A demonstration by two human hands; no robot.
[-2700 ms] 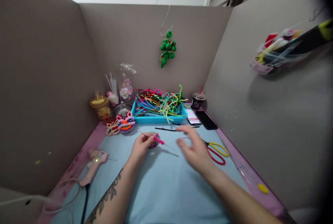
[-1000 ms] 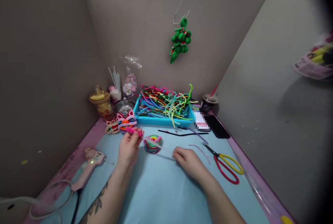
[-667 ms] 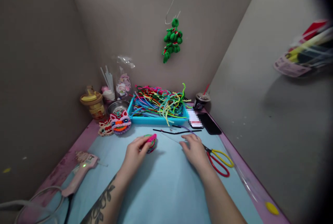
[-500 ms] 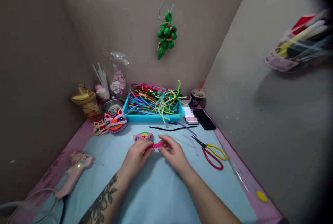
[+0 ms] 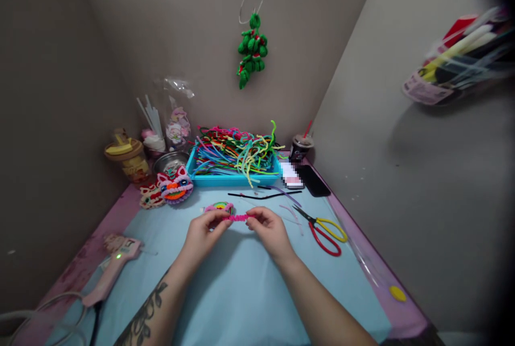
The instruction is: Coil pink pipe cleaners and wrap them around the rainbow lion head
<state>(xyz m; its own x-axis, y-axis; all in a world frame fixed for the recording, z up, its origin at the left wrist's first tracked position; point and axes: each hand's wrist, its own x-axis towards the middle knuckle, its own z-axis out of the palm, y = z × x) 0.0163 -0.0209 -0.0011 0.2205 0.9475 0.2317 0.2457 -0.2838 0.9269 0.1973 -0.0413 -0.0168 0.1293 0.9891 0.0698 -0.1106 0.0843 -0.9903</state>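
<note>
Looking down from the head camera, I see the pale blue work mat [image 5: 249, 292] spread across the pink-edged desk, boxed in by grey partition walls. At its far edge sits one turquoise plastic tray [image 5: 231, 178] heaped with pipe cleaners of many colours. To the left lie one pink hot glue gun [image 5: 108, 265] and two fuzzy lion-head figures [image 5: 169, 189], side by side. To the right lies one pair of red-and-yellow-handled scissors [image 5: 326, 230], blades pointing toward the tray, and one black phone [image 5: 316, 181].

I have my left hand [image 5: 200, 236] and right hand [image 5: 271, 232] pinched shut on the two ends of one short bright pink fuzzy pipe cleaner piece [image 5: 238, 218]. It hangs just above the mat, its long axis running left to right between my fingertips. Just behind it rests one small round coiled multicolour disc [image 5: 219, 207].
</note>
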